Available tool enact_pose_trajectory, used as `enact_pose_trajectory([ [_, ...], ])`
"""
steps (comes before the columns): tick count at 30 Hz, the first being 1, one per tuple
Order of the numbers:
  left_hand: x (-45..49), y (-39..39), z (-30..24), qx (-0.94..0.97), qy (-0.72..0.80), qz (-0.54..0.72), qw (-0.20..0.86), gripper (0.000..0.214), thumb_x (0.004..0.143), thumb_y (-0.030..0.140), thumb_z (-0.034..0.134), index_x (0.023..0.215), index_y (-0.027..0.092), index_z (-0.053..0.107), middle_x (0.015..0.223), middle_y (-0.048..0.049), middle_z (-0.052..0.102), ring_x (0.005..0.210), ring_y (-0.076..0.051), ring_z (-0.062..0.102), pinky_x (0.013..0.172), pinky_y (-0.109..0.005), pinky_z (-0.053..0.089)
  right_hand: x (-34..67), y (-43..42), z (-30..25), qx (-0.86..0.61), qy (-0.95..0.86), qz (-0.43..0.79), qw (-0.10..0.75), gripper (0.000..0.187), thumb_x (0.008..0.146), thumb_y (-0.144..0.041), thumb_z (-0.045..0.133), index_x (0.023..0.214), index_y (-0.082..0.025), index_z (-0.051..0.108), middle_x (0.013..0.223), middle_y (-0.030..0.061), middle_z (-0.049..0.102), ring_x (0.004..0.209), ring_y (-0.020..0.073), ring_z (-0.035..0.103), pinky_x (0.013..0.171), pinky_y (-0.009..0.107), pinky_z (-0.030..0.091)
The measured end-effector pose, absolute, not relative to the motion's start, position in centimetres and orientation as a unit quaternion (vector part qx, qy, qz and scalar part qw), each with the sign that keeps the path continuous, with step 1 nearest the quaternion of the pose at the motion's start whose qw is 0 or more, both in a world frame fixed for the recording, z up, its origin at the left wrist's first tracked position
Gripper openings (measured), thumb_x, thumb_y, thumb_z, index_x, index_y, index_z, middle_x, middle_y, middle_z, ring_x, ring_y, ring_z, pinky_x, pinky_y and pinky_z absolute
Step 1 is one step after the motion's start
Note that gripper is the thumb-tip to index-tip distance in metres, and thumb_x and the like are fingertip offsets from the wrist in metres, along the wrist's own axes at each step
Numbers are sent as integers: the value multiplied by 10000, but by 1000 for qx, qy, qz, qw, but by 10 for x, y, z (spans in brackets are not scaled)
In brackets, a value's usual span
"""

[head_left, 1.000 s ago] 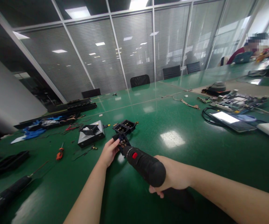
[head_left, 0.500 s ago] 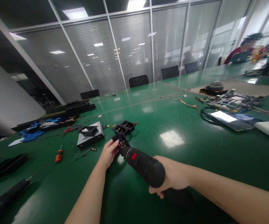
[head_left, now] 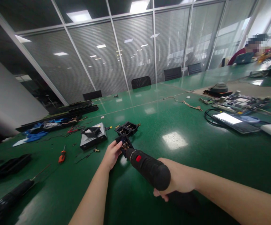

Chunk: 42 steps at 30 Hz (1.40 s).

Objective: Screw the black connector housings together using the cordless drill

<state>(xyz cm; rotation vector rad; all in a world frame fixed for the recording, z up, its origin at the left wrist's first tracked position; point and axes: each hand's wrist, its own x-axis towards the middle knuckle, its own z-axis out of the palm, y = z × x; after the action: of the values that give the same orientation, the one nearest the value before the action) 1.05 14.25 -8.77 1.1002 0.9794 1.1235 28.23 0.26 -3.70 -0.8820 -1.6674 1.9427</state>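
Observation:
A black cordless drill (head_left: 147, 167) with a red switch on top is gripped in my right hand (head_left: 176, 176). Its front end points away and left, at a small black housing (head_left: 126, 144) with metal parts inside. My left hand (head_left: 112, 154) grips that housing by its left side, thumb on top. The drill's nose hides part of the housing, so I cannot tell whether a bit touches it. Just beyond lies another black frame (head_left: 128, 127) with two square openings and brass-coloured pieces in it.
Left of my hands are a grey metal box (head_left: 93, 136) with a black bracket on top, an orange screwdriver (head_left: 62, 156) and a black-handled tool (head_left: 11, 197). On the right lie a lit phone-like device (head_left: 235, 121) and a circuit board (head_left: 241, 102). A person (head_left: 245, 53) sits far right.
The whole view has shifted slightly, so everything appears a little further right and lower. Both hands, the drill and the housing keep the same places relative to one another.

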Motion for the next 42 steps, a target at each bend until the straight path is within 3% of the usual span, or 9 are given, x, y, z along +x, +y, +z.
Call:
enact_pose_trajectory([
  [22, 7, 144, -93, 467, 408, 486, 615, 502, 709, 457, 965, 1092, 166, 822, 990, -99, 815, 891, -249, 746, 885, -374, 562, 278, 0, -36, -345, -582, 708, 203, 354, 637, -339, 910, 694, -167, 605, 624, 2, 672, 535, 127, 634, 507, 214, 516],
  [30, 5, 146, -96, 470, 408, 482, 616, 481, 735, 448, 954, 1098, 165, 814, 987, -93, 808, 874, -229, 736, 845, -338, 556, 278, 0, -36, -340, -584, 704, 216, 285, 662, -285, 869, 650, -164, 612, 609, -3, 662, 526, 120, 629, 505, 209, 507],
  [42, 3, 150, -94, 455, 430, 488, 607, 494, 708, 463, 965, 1069, 165, 805, 995, -100, 817, 900, -245, 751, 830, -335, 567, 274, 6, -50, -323, -510, 754, 259, 413, 631, -319, 928, 844, -170, 607, 628, -5, 696, 573, 155, 659, 590, 261, 514],
])
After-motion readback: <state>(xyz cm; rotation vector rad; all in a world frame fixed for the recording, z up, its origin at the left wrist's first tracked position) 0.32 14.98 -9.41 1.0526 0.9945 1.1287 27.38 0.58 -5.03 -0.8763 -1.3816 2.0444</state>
